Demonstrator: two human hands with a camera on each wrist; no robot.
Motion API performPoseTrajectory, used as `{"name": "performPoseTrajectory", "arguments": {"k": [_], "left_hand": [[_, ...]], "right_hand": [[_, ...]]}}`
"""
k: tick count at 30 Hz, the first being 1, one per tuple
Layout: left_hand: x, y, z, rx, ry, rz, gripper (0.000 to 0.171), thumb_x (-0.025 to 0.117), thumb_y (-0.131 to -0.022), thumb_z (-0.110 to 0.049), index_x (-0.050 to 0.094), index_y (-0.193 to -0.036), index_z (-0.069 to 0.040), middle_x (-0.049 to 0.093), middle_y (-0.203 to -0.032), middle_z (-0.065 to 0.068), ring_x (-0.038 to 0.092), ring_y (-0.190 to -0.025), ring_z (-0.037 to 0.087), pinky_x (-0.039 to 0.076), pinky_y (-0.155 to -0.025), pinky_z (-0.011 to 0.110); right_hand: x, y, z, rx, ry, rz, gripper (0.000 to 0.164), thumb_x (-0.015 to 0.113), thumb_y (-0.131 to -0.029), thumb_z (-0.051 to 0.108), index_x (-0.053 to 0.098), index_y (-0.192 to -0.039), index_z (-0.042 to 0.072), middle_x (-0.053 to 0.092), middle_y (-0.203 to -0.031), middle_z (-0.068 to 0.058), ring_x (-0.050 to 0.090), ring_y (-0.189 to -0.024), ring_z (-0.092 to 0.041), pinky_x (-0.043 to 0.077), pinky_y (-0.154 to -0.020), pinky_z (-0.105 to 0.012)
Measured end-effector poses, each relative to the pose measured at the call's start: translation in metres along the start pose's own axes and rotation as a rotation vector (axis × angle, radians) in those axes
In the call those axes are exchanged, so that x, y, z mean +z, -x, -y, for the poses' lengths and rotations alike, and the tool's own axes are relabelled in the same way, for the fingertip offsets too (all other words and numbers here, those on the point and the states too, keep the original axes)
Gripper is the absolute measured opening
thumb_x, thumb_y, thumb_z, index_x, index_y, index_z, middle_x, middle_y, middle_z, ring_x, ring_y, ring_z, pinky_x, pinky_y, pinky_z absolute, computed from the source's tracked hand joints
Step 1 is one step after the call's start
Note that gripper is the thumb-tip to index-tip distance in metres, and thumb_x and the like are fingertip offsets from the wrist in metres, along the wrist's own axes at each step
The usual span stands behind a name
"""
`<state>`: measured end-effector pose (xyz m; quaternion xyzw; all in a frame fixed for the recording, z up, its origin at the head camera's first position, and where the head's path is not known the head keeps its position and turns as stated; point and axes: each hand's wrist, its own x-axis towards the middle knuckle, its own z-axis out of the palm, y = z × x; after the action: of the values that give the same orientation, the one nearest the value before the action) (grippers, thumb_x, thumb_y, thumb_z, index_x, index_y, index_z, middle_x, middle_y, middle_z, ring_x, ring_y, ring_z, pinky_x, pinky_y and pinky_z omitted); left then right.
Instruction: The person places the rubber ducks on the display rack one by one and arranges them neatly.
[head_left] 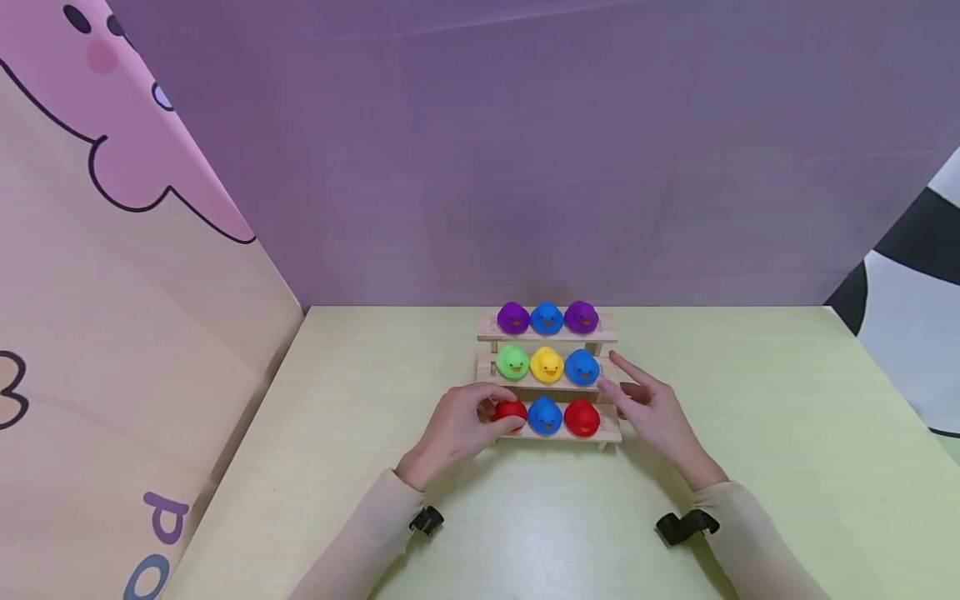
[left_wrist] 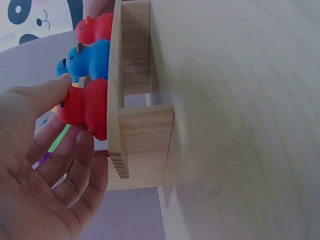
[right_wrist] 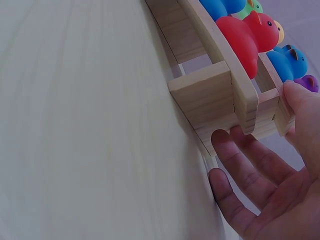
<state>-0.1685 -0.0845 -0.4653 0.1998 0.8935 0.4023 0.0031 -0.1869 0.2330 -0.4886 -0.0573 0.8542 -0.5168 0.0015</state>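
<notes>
A three-step wooden rack (head_left: 612, 432) carries rubber ducks in rows of three. On the lowest step my left hand (head_left: 461, 425) pinches the left red duck (left_wrist: 95, 107) between thumb and fingers; the duck rests on the board. Beside it sit a blue duck (head_left: 545, 416) and another red duck (head_left: 582, 418). My right hand (head_left: 660, 417) is at the rack's right end, fingers spread, thumb tip close to the middle step's blue duck (right_wrist: 289, 64). Whether that thumb touches the duck or the wood, I cannot tell. A green duck (head_left: 513, 362) and a yellow duck (head_left: 547, 364) share that step.
Along the top step stand a purple duck (head_left: 513, 317), a blue duck (head_left: 547, 317) and a second purple duck (head_left: 581, 317). The rack is near the back of a pale wooden table (head_left: 360, 400), before a purple backdrop (head_left: 525, 167). A printed panel (head_left: 135, 275) borders the left side.
</notes>
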Motion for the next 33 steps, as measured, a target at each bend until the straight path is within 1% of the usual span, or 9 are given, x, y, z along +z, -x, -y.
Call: {"name": "performPoseTrajectory", "arguments": {"k": [6, 11, 18, 22, 25, 27, 30, 31, 33], "left_hand": [[0.0, 0.0, 0.001, -0.019, 0.005, 0.008, 0.028, 0.084, -0.094, -0.031, 0.079, -0.12, -0.022, 0.075, -0.108, -0.007, 0.064, -0.09, 0.012, 0.055, -0.077, 0.022], [0.001, 0.0, 0.001, -0.021, 0.008, 0.011, 0.03, 0.084, -0.094, -0.03, 0.079, -0.122, -0.021, 0.076, -0.114, -0.005, 0.064, -0.095, 0.013, 0.055, -0.08, 0.022], [0.002, 0.0, -0.001, -0.016, 0.003, 0.011, 0.03, 0.083, -0.094, -0.03, 0.079, -0.123, -0.021, 0.076, -0.112, -0.006, 0.064, -0.094, 0.013, 0.055, -0.079, 0.022], [0.001, 0.001, -0.001, -0.014, 0.012, 0.004, 0.028, 0.08, -0.097, -0.032, 0.078, -0.123, -0.021, 0.075, -0.109, -0.008, 0.065, -0.093, 0.011, 0.057, -0.08, 0.023], [-0.001, 0.002, 0.0, -0.015, 0.039, 0.004, 0.027, 0.076, -0.1, -0.032, 0.078, -0.124, -0.021, 0.076, -0.111, -0.008, 0.066, -0.094, 0.01, 0.058, -0.081, 0.023], [-0.003, 0.003, 0.001, -0.024, 0.056, 0.003, 0.026, 0.075, -0.101, -0.033, 0.077, -0.124, -0.021, 0.075, -0.113, -0.009, 0.066, -0.094, 0.01, 0.058, -0.08, 0.024], [-0.006, 0.005, 0.003, -0.024, 0.06, -0.013, 0.025, 0.074, -0.102, -0.034, 0.078, -0.123, -0.021, 0.076, -0.115, -0.008, 0.066, -0.094, 0.011, 0.058, -0.08, 0.026], [-0.008, 0.005, 0.004, -0.016, 0.04, -0.027, 0.025, 0.074, -0.101, -0.034, 0.078, -0.123, -0.021, 0.076, -0.115, -0.007, 0.066, -0.095, 0.012, 0.058, -0.081, 0.026], [-0.012, 0.006, 0.005, 0.011, -0.032, -0.063, 0.025, 0.074, -0.101, -0.033, 0.078, -0.122, -0.02, 0.077, -0.117, -0.005, 0.068, -0.096, 0.014, 0.058, -0.082, 0.029]], "right_hand": [[0.0, -0.001, 0.0, 0.005, 0.004, 0.004, 0.068, 0.062, -0.108, 0.046, 0.038, -0.167, 0.02, 0.068, -0.14, -0.028, 0.07, -0.124, -0.046, 0.059, -0.084, -0.017], [-0.001, -0.001, -0.001, 0.007, 0.007, 0.003, 0.068, 0.062, -0.107, 0.046, 0.039, -0.166, 0.02, 0.067, -0.14, -0.028, 0.07, -0.123, -0.046, 0.059, -0.083, -0.017], [-0.002, 0.0, 0.0, 0.003, 0.007, 0.005, 0.068, 0.061, -0.108, 0.044, 0.038, -0.167, 0.019, 0.065, -0.144, -0.028, 0.069, -0.124, -0.046, 0.06, -0.083, -0.018], [-0.002, 0.0, 0.0, 0.002, -0.004, 0.004, 0.067, 0.062, -0.108, 0.043, 0.038, -0.167, 0.019, 0.067, -0.14, -0.028, 0.07, -0.122, -0.046, 0.06, -0.083, -0.017], [-0.002, -0.001, 0.0, 0.002, -0.012, 0.003, 0.067, 0.062, -0.108, 0.042, 0.039, -0.166, 0.019, 0.069, -0.138, -0.028, 0.072, -0.12, -0.045, 0.059, -0.082, -0.017], [-0.003, -0.001, 0.0, -0.001, -0.003, 0.003, 0.066, 0.061, -0.108, 0.042, 0.039, -0.166, 0.019, 0.069, -0.137, -0.029, 0.074, -0.115, -0.041, 0.059, -0.081, -0.018], [-0.005, 0.001, 0.0, -0.002, 0.017, -0.024, 0.063, 0.057, -0.11, 0.043, 0.041, -0.165, 0.019, 0.071, -0.132, -0.029, 0.078, -0.101, -0.025, 0.06, -0.079, -0.019], [-0.007, 0.001, 0.001, -0.004, 0.022, -0.039, 0.062, 0.055, -0.111, 0.044, 0.041, -0.165, 0.018, 0.071, -0.131, -0.029, 0.079, -0.097, -0.019, 0.06, -0.078, -0.019], [-0.011, 0.002, 0.002, -0.017, 0.019, -0.087, 0.059, 0.052, -0.112, 0.044, 0.044, -0.164, 0.017, 0.073, -0.128, -0.028, 0.078, -0.087, -0.008, 0.061, -0.077, -0.021]]}}
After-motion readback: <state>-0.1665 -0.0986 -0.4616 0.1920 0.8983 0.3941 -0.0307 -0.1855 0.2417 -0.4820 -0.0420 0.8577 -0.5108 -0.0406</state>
